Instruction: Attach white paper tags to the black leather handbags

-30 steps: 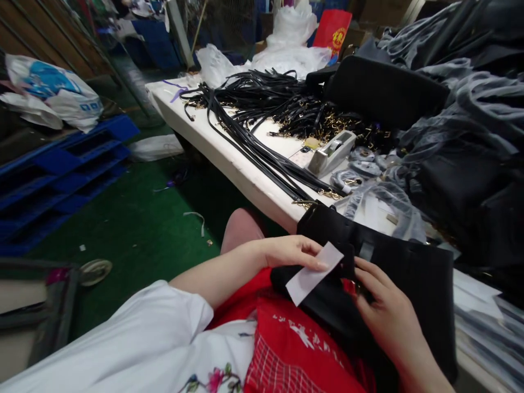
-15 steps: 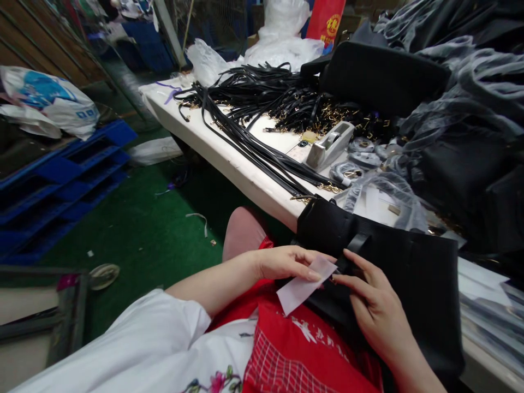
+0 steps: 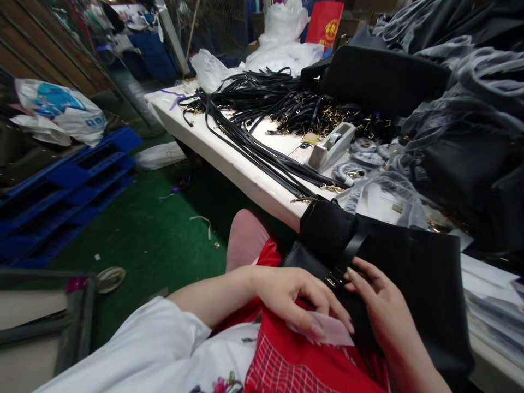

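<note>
On my lap lies a black handbag (image 3: 413, 273), propped against the table's edge. A narrow black strap (image 3: 352, 248) runs down its front to a small gold clasp (image 3: 333, 279). My right hand (image 3: 382, 300) has its fingers curled together at the strap's edge, just right of the clasp, with their tips partly hidden. Lower down, over the red apron (image 3: 282, 349), my left hand (image 3: 301, 300) holds a translucent whitish slip (image 3: 333, 330) under its fingers. The hand covers part of the slip.
The white table (image 3: 229, 164) carries long black straps (image 3: 262, 147) with gold hooks, a grey tape dispenser (image 3: 332, 146) and wrapped coils (image 3: 347, 172). More black bags (image 3: 380, 76) and plastic-wrapped handles stand at the right. Blue pallets (image 3: 69, 191) are at the left.
My left hand has moved down and away from the clasp with the slip, which now lies lower over the apron. The clasp is uncovered. My right hand has shifted slightly down.
</note>
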`<action>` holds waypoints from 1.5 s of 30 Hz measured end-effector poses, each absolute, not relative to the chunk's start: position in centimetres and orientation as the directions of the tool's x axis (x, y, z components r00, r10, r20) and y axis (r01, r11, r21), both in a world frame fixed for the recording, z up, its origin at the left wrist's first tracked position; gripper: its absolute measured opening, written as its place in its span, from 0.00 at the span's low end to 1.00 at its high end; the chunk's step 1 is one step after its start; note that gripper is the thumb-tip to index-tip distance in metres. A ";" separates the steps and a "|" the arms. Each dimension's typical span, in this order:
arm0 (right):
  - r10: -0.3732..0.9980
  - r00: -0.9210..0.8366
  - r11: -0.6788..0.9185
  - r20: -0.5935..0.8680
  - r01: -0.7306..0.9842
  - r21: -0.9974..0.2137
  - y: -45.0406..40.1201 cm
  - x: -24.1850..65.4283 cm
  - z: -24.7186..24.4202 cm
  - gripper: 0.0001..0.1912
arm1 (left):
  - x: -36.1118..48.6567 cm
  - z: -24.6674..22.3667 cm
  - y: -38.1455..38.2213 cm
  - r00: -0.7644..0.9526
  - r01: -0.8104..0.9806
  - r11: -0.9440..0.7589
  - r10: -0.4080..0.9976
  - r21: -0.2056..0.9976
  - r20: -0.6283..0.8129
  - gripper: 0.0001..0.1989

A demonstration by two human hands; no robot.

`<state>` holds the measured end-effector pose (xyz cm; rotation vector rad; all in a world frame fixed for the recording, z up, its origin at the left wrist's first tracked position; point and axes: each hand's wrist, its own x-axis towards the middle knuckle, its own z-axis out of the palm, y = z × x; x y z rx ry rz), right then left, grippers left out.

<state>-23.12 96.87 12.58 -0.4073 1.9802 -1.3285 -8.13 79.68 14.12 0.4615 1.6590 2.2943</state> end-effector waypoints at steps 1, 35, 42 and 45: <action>-0.622 -0.686 0.411 -0.377 0.124 -0.903 96.9 -23.0 12.6 0.29 | -8.0 14.4 79.7 -0.896 -0.066 -0.334 0.434 0.940 0.091 0.25; -0.565 -0.787 0.265 -0.249 0.112 -0.958 95.9 -22.8 13.8 0.21 | -8.6 12.1 77.6 -0.997 -0.074 0.193 -0.034 0.978 -0.069 0.17; -0.725 -0.563 0.302 -0.397 0.258 -0.918 95.3 -23.2 13.5 0.23 | -9.9 11.0 78.5 -0.993 -0.117 0.097 -0.023 0.988 -0.115 0.13; -0.643 -0.656 0.229 -0.396 0.329 -0.916 95.4 -23.9 13.1 0.17 | -10.0 10.7 78.9 -0.990 -0.138 0.102 -0.011 0.985 -0.137 0.13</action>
